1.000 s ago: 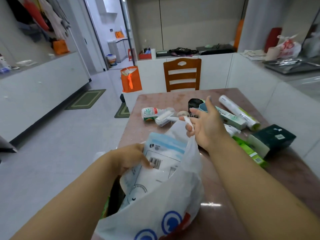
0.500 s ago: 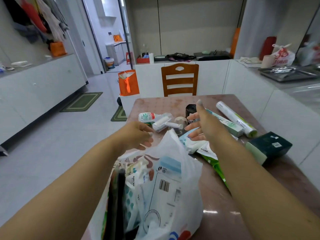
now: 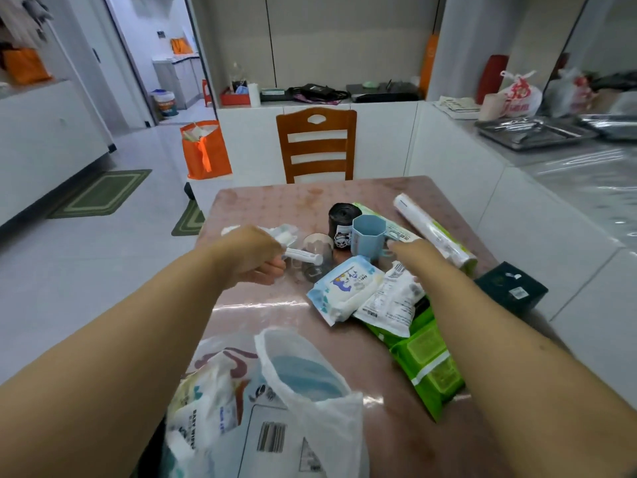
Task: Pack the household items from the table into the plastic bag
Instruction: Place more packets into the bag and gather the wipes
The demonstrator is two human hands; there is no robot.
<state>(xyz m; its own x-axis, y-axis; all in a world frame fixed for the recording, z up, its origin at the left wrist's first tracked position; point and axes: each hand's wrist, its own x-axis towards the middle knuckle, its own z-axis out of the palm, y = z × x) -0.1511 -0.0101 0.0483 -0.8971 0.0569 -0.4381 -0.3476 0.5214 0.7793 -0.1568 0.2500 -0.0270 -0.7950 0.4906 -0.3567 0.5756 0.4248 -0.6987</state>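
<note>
The white plastic bag point(image 3: 310, 401) lies open at the near edge of the pink table point(image 3: 275, 208), with packets inside it. My left hand point(image 3: 255, 257) grips the white handle of a lint roller point(image 3: 305, 258) beside a clear tape roll point(image 3: 315, 248). My right hand point(image 3: 410, 253) reaches forward, its fingertips at the side of a blue cup point(image 3: 367, 234). Between my arms lie a wet-wipes pack point(image 3: 344, 288), a white packet point(image 3: 389, 301) and green packs point(image 3: 425, 367). Behind the cup stand a black bag roll point(image 3: 339, 220) and a film roll point(image 3: 431, 232).
A dark green box point(image 3: 510, 288) sits at the table's right edge. A wooden chair point(image 3: 317, 146) stands at the far side. An orange bag point(image 3: 205, 150) is on the floor to the left, and white counters run along the right.
My left hand left the bag and moved forward to take hold of the roller handle. My right hand moved right to the blue cup. The bag has sagged onto the table.
</note>
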